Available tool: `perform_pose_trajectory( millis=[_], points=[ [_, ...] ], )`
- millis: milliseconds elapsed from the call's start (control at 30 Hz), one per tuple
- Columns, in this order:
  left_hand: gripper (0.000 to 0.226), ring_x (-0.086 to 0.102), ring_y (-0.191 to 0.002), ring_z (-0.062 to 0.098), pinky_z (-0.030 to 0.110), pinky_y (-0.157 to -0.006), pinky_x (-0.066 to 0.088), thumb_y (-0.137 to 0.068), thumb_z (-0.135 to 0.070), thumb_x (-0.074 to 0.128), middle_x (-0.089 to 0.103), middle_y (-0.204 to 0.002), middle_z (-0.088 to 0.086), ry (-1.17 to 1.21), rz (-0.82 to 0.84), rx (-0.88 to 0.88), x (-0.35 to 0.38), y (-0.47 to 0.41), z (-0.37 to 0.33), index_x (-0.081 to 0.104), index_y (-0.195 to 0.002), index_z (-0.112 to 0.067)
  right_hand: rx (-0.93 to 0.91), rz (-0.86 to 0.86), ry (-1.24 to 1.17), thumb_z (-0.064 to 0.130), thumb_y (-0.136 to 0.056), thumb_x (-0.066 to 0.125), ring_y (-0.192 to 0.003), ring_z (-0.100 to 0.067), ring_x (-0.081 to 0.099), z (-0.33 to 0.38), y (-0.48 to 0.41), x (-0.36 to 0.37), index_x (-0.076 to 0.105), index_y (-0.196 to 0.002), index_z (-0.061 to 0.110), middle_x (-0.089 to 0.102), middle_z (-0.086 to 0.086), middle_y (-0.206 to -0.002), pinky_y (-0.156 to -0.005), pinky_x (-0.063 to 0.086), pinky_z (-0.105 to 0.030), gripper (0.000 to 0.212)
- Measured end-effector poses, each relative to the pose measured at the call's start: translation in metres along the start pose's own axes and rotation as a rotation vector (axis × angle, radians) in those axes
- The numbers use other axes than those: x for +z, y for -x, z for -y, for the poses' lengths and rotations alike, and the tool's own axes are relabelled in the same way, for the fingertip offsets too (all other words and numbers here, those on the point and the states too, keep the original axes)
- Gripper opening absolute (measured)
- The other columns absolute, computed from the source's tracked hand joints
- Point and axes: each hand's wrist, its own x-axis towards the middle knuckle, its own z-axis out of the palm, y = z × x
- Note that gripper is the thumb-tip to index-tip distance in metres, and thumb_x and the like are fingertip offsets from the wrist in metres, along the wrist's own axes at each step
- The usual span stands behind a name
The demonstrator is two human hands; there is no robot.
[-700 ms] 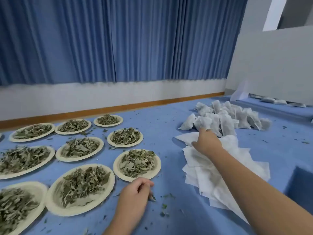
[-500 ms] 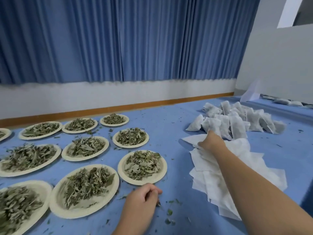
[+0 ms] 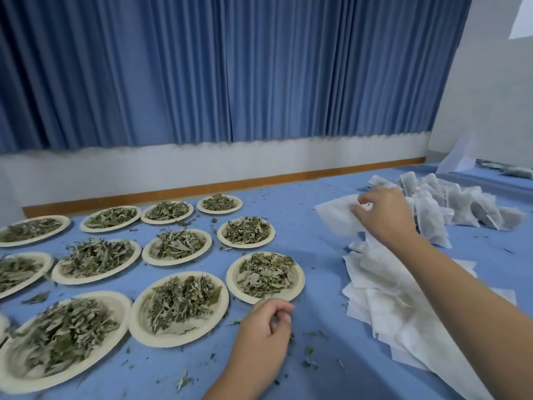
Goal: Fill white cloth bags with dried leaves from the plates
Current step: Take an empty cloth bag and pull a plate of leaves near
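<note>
Several cream paper plates heaped with dried green leaves cover the left of the blue table; the nearest to my hands are one plate point(image 3: 298, 287) and another point(image 3: 138, 333). My right hand point(image 3: 383, 216) pinches the edge of an empty white cloth bag point(image 3: 336, 216) and holds it above a loose pile of flat empty bags point(image 3: 383, 295). My left hand point(image 3: 264, 332) rests on the table just in front of the nearest plate, fingers curled; whether they hold any leaves is hidden.
A heap of filled bags point(image 3: 461, 206) lies at the far right behind my right hand. Leaf crumbs point(image 3: 310, 349) scatter over the blue tablecloth. A blue curtain and white wall stand beyond the table's far edge.
My right hand has lifted one empty bag off the pile and drawn it up and to the left. The left hand has stayed by the nearest plate.
</note>
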Motion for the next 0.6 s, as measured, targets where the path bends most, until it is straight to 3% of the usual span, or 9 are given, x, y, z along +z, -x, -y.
perform_pose_trajectory(
  millis=[67, 167, 300, 400, 467, 533, 600],
  points=[
    [0.021, 0.058, -0.072, 0.011, 0.013, -0.064, 0.044, -0.096, -0.018, 0.053, 0.060, -0.092, -0.003, 0.054, -0.041, 0.001, -0.003, 0.001, -0.005, 0.065, -0.094, -0.035, 0.029, 0.027, -0.075, 0.016, -0.084, 0.065, -0.088, -0.031, 0.059, 0.006, 0.000, -0.009, 0.071, -0.091, 0.007, 0.068, -0.009, -0.086, -0.069, 0.032, -0.026, 0.013],
    [0.020, 0.060, -0.068, 0.015, 0.016, -0.057, 0.043, -0.096, -0.018, 0.053, 0.063, -0.087, -0.006, 0.142, -0.093, -0.002, -0.012, 0.002, -0.015, 0.065, -0.097, -0.035, 0.076, 0.164, -0.191, 0.012, -0.085, 0.063, -0.076, -0.017, 0.055, 0.008, 0.002, -0.017, 0.063, -0.119, 0.020, 0.058, 0.010, -0.078, -0.055, 0.035, -0.020, 0.035],
    [0.023, 0.060, -0.061, 0.006, 0.018, -0.054, 0.046, -0.095, -0.016, 0.053, 0.063, -0.084, -0.019, 0.195, -0.089, -0.022, -0.022, 0.003, -0.024, 0.063, -0.098, -0.037, 0.065, 0.187, -0.233, 0.010, -0.086, 0.062, -0.073, -0.009, 0.053, 0.005, 0.006, -0.035, 0.055, -0.128, 0.024, 0.054, 0.015, -0.082, -0.055, 0.040, -0.016, 0.045],
    [0.027, 0.057, -0.063, 0.008, 0.017, -0.057, 0.047, -0.091, -0.014, 0.058, 0.062, -0.093, -0.015, 0.154, -0.101, 0.032, -0.022, -0.009, -0.034, 0.061, -0.100, -0.039, 0.084, 0.208, -0.305, 0.010, -0.084, 0.064, -0.077, -0.015, 0.059, 0.007, 0.015, -0.053, 0.062, -0.115, 0.029, 0.057, 0.013, -0.087, -0.060, 0.054, -0.037, 0.037],
    [0.029, 0.054, -0.067, 0.009, 0.027, -0.070, 0.054, -0.088, -0.015, 0.061, 0.059, -0.107, -0.014, 0.099, -0.063, 0.090, -0.012, -0.027, -0.045, 0.059, -0.108, -0.037, 0.056, 0.253, -0.361, 0.009, -0.082, 0.067, -0.075, -0.009, 0.057, 0.008, 0.027, -0.058, 0.064, -0.105, 0.031, 0.058, 0.011, -0.085, -0.067, 0.053, -0.028, 0.033],
    [0.043, 0.057, -0.087, 0.010, 0.034, -0.086, 0.051, -0.087, -0.023, 0.065, 0.049, -0.129, -0.015, -0.073, 0.009, 0.164, 0.007, -0.049, -0.059, 0.051, -0.125, -0.036, 0.018, 0.307, -0.411, 0.006, -0.080, 0.069, -0.072, -0.005, 0.054, 0.007, 0.042, -0.058, 0.065, -0.103, 0.029, 0.058, 0.008, -0.083, -0.067, 0.044, -0.010, 0.033],
    [0.066, 0.051, -0.118, 0.013, 0.033, -0.099, 0.043, -0.084, -0.032, 0.068, 0.035, -0.143, -0.015, -0.239, 0.101, 0.214, 0.032, -0.069, -0.071, 0.037, -0.142, -0.033, 0.008, 0.347, -0.476, 0.003, -0.080, 0.071, -0.070, -0.004, 0.052, 0.005, 0.056, -0.054, 0.066, -0.104, 0.025, 0.058, 0.005, -0.083, -0.066, 0.040, -0.005, 0.033]
  ],
)
